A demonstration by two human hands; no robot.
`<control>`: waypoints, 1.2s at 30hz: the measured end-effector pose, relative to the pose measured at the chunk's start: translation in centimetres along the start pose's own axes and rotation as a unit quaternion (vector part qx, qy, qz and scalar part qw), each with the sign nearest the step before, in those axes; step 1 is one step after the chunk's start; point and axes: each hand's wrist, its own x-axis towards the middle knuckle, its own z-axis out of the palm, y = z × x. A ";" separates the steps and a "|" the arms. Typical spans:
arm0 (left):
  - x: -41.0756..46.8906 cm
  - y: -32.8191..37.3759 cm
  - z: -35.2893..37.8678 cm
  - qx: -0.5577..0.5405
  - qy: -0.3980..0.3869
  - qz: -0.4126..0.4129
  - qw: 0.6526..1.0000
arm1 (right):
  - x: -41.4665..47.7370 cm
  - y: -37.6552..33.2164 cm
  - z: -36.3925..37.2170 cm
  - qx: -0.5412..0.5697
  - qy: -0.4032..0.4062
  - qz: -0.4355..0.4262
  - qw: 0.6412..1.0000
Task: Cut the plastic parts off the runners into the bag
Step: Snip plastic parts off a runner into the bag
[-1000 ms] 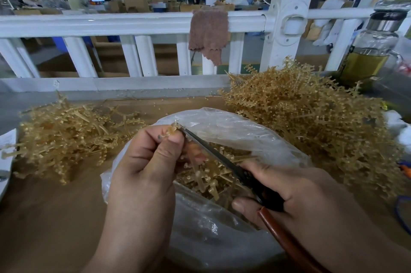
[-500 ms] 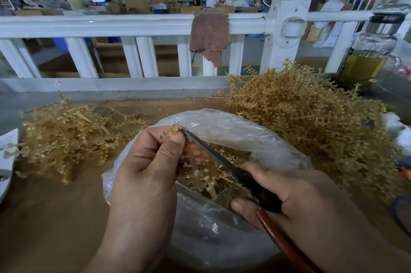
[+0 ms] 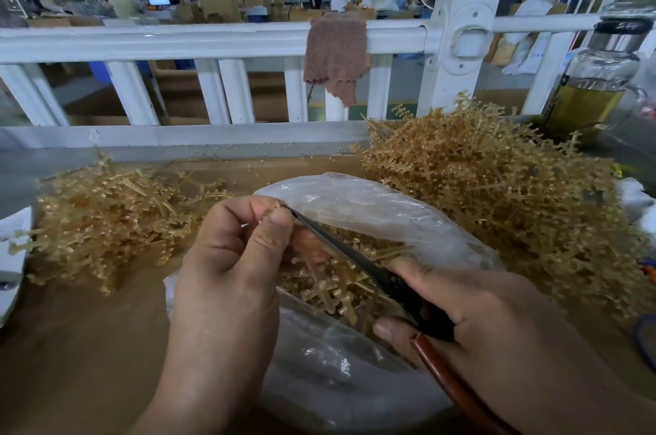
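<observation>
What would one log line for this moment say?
left hand pinches runner | right hand grips scissors | blades at runner | over bag

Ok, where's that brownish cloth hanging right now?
In the head view, the brownish-pink cloth is draped over the white railing's top bar, centre background, just left of the thick white post.
</observation>
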 end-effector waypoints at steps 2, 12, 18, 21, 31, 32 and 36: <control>0.0 -0.1 0.0 -0.009 -0.002 -0.004 1.000 | 0.0 0.1 0.1 -0.006 0.010 -0.001 1.000; 0.1 0.3 0.3 -0.117 -0.026 -0.062 0.991 | -0.1 -0.1 0.1 0.014 -0.033 0.007 0.999; 0.1 0.4 0.1 -0.109 -0.013 -0.055 0.992 | -0.1 -0.1 -0.1 0.015 -0.029 0.016 0.999; 0.3 0.3 0.1 -0.103 -0.002 -0.044 0.994 | 0.0 -0.1 -0.2 0.013 -0.037 0.027 0.999; 0.2 0.3 0.1 -0.078 0.005 -0.028 0.997 | 0.0 -0.4 -0.4 0.028 -0.053 0.025 0.998; 0.2 0.2 0.1 -0.077 0.010 -0.026 0.997 | 0.0 -0.4 -0.4 0.025 -0.042 0.022 0.999; 0.0 0.2 0.0 -0.066 0.017 -0.023 0.997 | 0.0 -0.3 -0.3 0.006 0.005 -0.006 1.000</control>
